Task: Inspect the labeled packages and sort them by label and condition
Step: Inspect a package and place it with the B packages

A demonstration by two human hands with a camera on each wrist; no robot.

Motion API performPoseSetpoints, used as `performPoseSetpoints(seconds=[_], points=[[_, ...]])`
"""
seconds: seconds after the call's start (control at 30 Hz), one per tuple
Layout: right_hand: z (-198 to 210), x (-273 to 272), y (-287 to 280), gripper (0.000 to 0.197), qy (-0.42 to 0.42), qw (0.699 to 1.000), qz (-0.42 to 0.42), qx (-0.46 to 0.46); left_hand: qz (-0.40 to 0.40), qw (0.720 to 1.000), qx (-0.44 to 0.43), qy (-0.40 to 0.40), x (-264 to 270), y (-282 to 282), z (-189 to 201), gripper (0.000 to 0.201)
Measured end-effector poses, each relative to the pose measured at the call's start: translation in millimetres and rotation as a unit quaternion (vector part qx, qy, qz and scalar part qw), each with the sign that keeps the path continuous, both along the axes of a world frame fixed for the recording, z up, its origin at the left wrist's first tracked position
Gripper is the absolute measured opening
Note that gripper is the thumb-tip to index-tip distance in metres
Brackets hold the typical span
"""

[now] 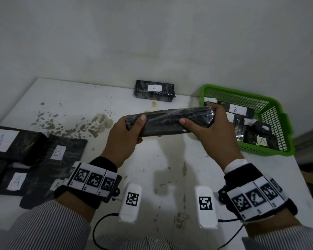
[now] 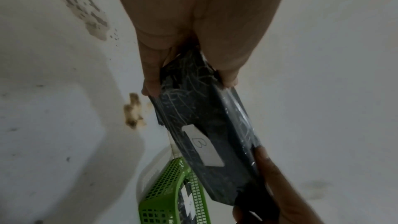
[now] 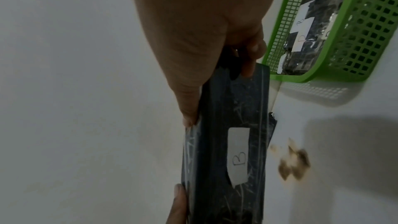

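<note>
Both hands hold one long black wrapped package above the middle of the table. My left hand grips its left end and my right hand grips its right end, thumbs on top. Its white label reading B faces away from the head view and shows in both wrist views. The label's lower edge looks torn in the right wrist view. A green mesh basket at the right holds several black packages labelled A and B.
A black package labelled A lies against the back wall. At the left lies a pile of black packages labelled A and B. The white table is stained and chipped. Its right edge drops off beyond the basket.
</note>
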State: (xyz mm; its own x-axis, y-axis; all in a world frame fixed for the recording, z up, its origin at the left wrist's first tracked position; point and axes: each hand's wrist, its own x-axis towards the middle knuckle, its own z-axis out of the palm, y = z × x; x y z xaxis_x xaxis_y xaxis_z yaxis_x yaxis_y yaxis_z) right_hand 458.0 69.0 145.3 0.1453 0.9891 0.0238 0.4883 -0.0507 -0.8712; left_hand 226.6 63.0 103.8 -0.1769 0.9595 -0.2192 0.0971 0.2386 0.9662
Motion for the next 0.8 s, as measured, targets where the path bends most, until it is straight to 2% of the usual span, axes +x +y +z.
performPoseSetpoints(seconds=[0.13,0.2,0.27,0.33,0.37,0.47,0.53,0.6,0.67,0.7,0.73,0.8], points=[[2.2,0.4,-2.4,0.062,0.008,0.999,0.026,0.02,0.015,0.999,-0.003,-0.043,-6.4,-1.4,-8.2,0.039],[4.4,0.1,-1.6,0.051,0.022,1.0,0.009,0.009,0.006,0.998,-0.002,-0.069,-9.0,-3.4,-7.3,0.042],[8.7,-5.9,-3.0,0.053,0.114,0.993,-0.001,-0.004,-0.023,0.997,0.002,-0.079,-9.5,-5.1,-5.0,0.044],[9.3,-9.9,-2.5,0.065,0.267,0.963,-0.002,-0.024,-0.039,0.996,-0.004,-0.085,-7.5,-5.6,-7.0,0.047],[10.2,-11.1,-1.3,0.064,0.315,0.948,-0.003,-0.032,-0.04,0.995,-0.013,-0.089,-6.5,-6.1,-6.6,0.049],[12.4,-13.9,3.1,0.049,0.352,0.934,-0.032,-0.043,-0.048,0.993,-0.052,-0.092,-7.8,-7.4,-9.3,0.054],[14.1,-15.3,4.0,0.035,0.394,0.916,-0.038,-0.061,-0.055,0.994,-0.07,-0.059,-7.8,-10.7,-10.0,0.051],[17.3,-19.3,3.7,0.02,0.411,0.908,-0.032,-0.08,-0.058,0.995,-0.066,0.036,-5.1,-13.0,-8.8,0.044],[17.1,-26.0,2.2,0.01,0.403,0.911,-0.028,-0.084,-0.094,0.984,-0.059,0.139,0.9,-10.6,-7.0,0.047],[16.4,-29.5,1.0,0.008,0.402,0.912,-0.033,-0.077,-0.117,0.978,-0.076,0.155,6.3,-11.2,-0.9,0.056],[15.5,-33.1,0.0,0.01,0.393,0.916,-0.043,-0.067,-0.122,0.978,-0.106,0.133,11.7,-10.8,5.5,0.073],[13.4,-41.6,-1.5,0.013,0.368,0.926,-0.07,-0.045,-0.1,0.981,-0.168,0.017,20.0,-9.8,19.4,0.117]])
